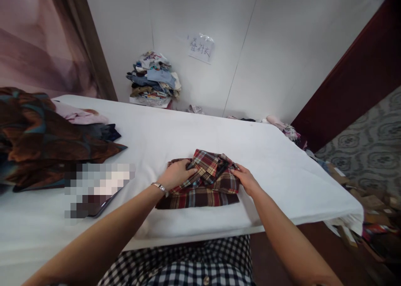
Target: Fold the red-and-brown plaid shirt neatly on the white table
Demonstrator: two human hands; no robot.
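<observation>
A dark red, brown and yellow plaid shirt (200,197) lies bunched and partly folded on the white-covered table (300,177), close to its front edge. On its left part rests my left hand (178,175), with thumb and fingers closed on the cloth. At the opposite side, my right hand (247,179) pinches the shirt's right edge between thumb and fingers. The collar area sits crumpled on top, between both hands. Some fingertips are hidden in the fabric.
Brown patterned clothing (40,131) and a pink garment (83,115) are heaped at the left. Nearer stands a pixelated, dark-edged flat object (100,190). Behind the table are a clothes stack (153,79) and a paper sign (201,49) on the wall. Boxes (372,202) lie right.
</observation>
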